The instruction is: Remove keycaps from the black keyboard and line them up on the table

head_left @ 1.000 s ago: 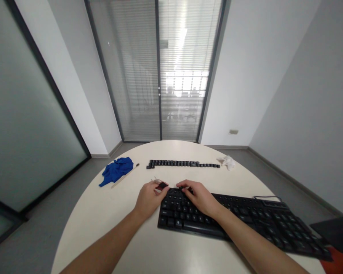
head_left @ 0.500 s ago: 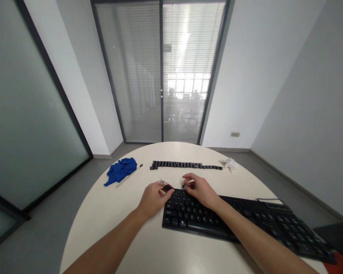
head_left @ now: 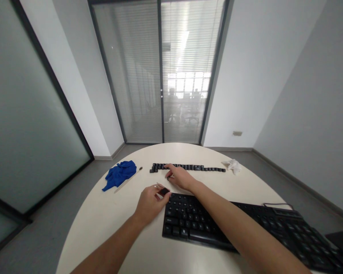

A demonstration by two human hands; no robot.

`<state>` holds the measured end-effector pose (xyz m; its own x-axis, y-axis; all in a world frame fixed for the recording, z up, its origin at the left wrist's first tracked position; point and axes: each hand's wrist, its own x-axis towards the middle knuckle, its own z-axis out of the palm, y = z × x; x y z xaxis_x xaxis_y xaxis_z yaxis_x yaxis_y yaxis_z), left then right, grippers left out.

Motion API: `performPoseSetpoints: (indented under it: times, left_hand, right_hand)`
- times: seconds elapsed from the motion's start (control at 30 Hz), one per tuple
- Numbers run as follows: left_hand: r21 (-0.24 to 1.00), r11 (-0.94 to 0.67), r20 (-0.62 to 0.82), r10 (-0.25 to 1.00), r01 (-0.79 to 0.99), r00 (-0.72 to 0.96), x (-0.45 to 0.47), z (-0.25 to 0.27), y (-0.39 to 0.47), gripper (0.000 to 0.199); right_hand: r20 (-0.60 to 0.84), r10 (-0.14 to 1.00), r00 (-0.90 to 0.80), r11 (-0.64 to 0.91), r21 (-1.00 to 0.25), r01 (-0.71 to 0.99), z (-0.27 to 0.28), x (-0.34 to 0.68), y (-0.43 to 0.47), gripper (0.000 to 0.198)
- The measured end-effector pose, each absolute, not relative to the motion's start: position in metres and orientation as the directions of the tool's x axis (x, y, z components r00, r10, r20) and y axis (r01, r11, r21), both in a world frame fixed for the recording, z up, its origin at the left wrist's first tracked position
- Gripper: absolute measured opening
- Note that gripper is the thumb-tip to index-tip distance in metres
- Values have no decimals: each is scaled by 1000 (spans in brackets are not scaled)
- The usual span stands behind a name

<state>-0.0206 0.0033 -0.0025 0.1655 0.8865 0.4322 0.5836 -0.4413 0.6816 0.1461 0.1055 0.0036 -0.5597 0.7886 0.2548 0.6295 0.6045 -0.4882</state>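
My left hand (head_left: 151, 201) is closed on a small black piece (head_left: 164, 191) with thin pale wire ends, which looks like a keycap puller. It rests at the upper left corner of the black keyboard (head_left: 205, 234). My right hand (head_left: 179, 177) reaches over the keyboard toward the row of loose keycaps (head_left: 190, 167). A small dark keycap (head_left: 168, 178) is pinched between its lower fingers and thumb. The index finger extends to the row, and I cannot tell whether it touches. My right forearm hides part of the keyboard, whose upper left key rows show bare spots.
On the round cream table (head_left: 103, 217), a crumpled blue cloth (head_left: 120, 174) lies at the left beside a thin brush (head_left: 128, 180). A crumpled white tissue (head_left: 233, 166) lies at the far right. The keyboard's cable (head_left: 277, 204) loops behind it. Beyond stands a glass partition with blinds.
My right hand has moved from the keyboard's top edge, away and to the left, to the keycap row with the keycap in it. My left hand has barely moved.
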Motion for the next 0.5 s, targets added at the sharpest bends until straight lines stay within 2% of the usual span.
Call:
performPoseSetpoints:
  times: [0.17, 0.5]
  left_hand:
    - [689, -432, 414, 894, 582, 173, -21, -3, 3, 16]
    - [669, -415, 416, 897, 617, 152, -22, -3, 5, 16]
  right_hand:
    - [278, 782, -557, 620, -431, 656, 1, 125, 126, 55]
    - [350, 806, -477, 591, -431, 681, -14, 112, 128, 48]
